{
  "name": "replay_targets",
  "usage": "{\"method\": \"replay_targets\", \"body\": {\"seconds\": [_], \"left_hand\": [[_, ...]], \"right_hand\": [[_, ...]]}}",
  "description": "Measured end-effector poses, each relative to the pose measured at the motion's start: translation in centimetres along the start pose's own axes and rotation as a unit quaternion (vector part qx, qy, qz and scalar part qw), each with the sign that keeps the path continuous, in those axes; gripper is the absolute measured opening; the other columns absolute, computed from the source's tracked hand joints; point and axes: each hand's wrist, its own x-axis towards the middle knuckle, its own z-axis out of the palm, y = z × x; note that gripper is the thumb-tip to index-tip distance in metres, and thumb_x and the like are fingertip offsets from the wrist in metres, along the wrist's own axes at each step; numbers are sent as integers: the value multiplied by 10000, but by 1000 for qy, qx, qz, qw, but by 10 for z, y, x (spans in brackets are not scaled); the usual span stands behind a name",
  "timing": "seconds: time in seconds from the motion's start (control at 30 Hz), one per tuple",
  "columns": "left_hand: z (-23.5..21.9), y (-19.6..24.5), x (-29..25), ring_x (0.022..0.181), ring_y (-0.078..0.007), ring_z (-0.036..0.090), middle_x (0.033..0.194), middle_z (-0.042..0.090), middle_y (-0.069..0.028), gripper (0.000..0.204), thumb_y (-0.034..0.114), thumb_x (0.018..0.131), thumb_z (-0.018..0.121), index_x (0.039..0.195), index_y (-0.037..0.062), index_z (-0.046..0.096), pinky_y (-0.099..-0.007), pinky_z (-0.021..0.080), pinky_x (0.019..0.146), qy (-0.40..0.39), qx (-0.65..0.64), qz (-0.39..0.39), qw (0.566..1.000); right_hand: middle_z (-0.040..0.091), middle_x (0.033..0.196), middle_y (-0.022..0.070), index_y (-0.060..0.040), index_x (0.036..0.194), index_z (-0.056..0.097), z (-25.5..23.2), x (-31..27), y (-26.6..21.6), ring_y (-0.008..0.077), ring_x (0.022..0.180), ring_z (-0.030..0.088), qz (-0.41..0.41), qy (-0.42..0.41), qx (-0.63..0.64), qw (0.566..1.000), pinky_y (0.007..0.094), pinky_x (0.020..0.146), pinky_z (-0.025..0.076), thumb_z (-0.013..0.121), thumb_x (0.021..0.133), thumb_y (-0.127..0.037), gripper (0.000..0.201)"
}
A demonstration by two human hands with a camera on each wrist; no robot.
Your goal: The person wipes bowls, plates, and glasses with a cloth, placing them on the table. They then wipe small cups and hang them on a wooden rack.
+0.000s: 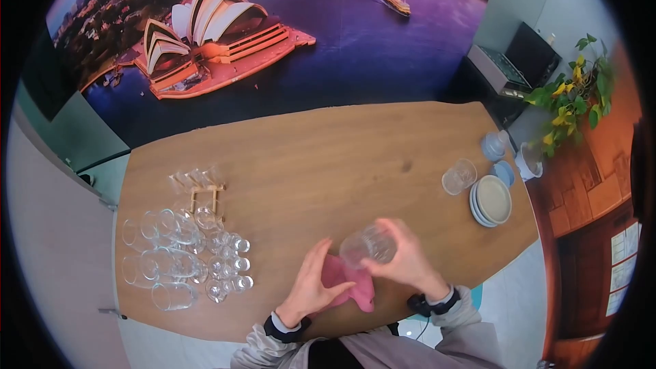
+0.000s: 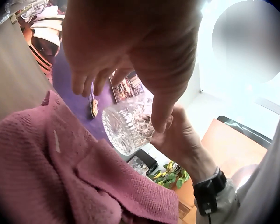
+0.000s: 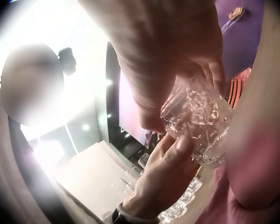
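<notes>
My right hand (image 1: 410,260) grips a clear cut-glass tumbler (image 1: 367,246), thumb on one side and fingers on the other. The tumbler (image 2: 128,125) is tilted, and its patterned wall faces the left wrist view. To its left, my left hand (image 1: 313,290) is held with fingers and thumb spread apart in a wide curve, nothing between them. A pink cloth (image 1: 357,295) lies bunched between the hands, partly under the tumbler. The right wrist view shows the tumbler (image 3: 198,119) under my right hand (image 3: 163,51), with my left hand (image 3: 165,175) beyond it.
Several clear stemmed and straight glasses (image 1: 174,297) stand in rows at the table's left, with a small wooden rack (image 1: 205,198) behind them. On the right are stacked plates (image 1: 493,199), another tumbler (image 1: 459,176) and blue bowls (image 1: 502,173). A plant (image 1: 574,99) hangs beyond the right edge.
</notes>
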Motion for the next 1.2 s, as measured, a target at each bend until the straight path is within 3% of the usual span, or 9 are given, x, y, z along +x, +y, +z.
{"method": "replay_targets", "body": {"seconds": [0.13, 0.2, 0.4, 0.63, 0.73, 0.8, 0.9, 1.03, 1.2], "left_hand": [[-3, -8, -6, 1286, -387, 553, 1406, 531, -241, 765, 226, 796, 866, 1414, -14, 485, -443, 467, 1080, 2, 21, 3, 1000], [-4, -10, -8, 1283, -387, 555, 1401, 536, -235, 721, 224, 810, 850, 1397, -12, 505, -442, 471, 1075, -4, 23, 4, 1000], [-7, -8, -10, 1277, -404, 541, 1396, 538, -229, 585, 155, 833, 807, 1338, -14, 565, -438, 484, 1048, -6, 4, -14, 1000], [-9, -2, -9, 1234, -399, 575, 1352, 575, -218, 517, 140, 842, 796, 1294, -17, 600, -426, 516, 1004, 11, 3, -13, 1000], [-9, -4, -10, 1226, -394, 584, 1348, 580, -213, 506, 136, 845, 793, 1290, -13, 604, -421, 523, 993, 15, -2, -11, 1000], [-8, -4, -10, 1221, -394, 588, 1346, 581, -214, 501, 135, 846, 793, 1288, -11, 607, -422, 525, 992, 15, -1, -13, 1000], [-7, -5, -12, 1212, -393, 596, 1343, 582, -216, 492, 134, 849, 789, 1285, -7, 611, -422, 526, 992, 13, -2, -15, 1000], [-6, -8, -13, 1209, -391, 600, 1341, 582, -221, 483, 130, 854, 781, 1286, -4, 612, -421, 524, 997, 10, -7, -19, 1000], [-7, -7, -14, 1212, -389, 598, 1339, 582, -219, 483, 123, 854, 777, 1289, -3, 612, -419, 520, 1003, 9, -6, -25, 1000]], "right_hand": [[660, 1156, 179, 53, 1285, 572, -39, 30, 83, 288, 1068, 650, 56, 151, -10, 987, 387, 910, 539, 927, 670, -325, 805], [653, 1217, 212, 54, 1315, 568, -63, 47, 106, 320, 1098, 652, 96, 187, -77, 975, 404, 917, 540, 918, 675, -340, 829], [650, 1219, 263, 68, 1298, 580, -98, 72, 146, 412, 1181, 604, 97, 192, -244, 946, 457, 983, 505, 872, 705, -397, 809], [647, 1219, 253, 60, 1253, 608, -99, 78, 144, 417, 1187, 569, 106, 160, -346, 918, 458, 1014, 467, 823, 753, -421, 726], [602, 1273, 284, 41, 1234, 631, -98, 73, 135, 436, 1242, 504, 81, 136, -381, 911, 507, 1061, 401, 780, 809, -420, 645], [513, 1368, 307, -15, 1222, 665, -96, 69, 139, 468, 1288, 449, -26, 164, -483, 860, 562, 1076, 357, 760, 850, -404, 546], [407, 1453, 354, -22, 1237, 670, -98, 65, 138, 520, 1338, 376, -1, 139, -456, 879, 609, 1117, 294, 698, 904, -457, 549], [365, 1495, 357, -38, 1294, 650, -96, 60, 153, 518, 1390, 339, 38, 122, -445, 886, 612, 1161, 245, 637, 944, -504, 582], [369, 1532, 315, -53, 1351, 617, -109, 60, 163, 449, 1456, 309, 68, 104, -490, 863, 635, 1176, 213, 567, 977, -537, 614]]}}
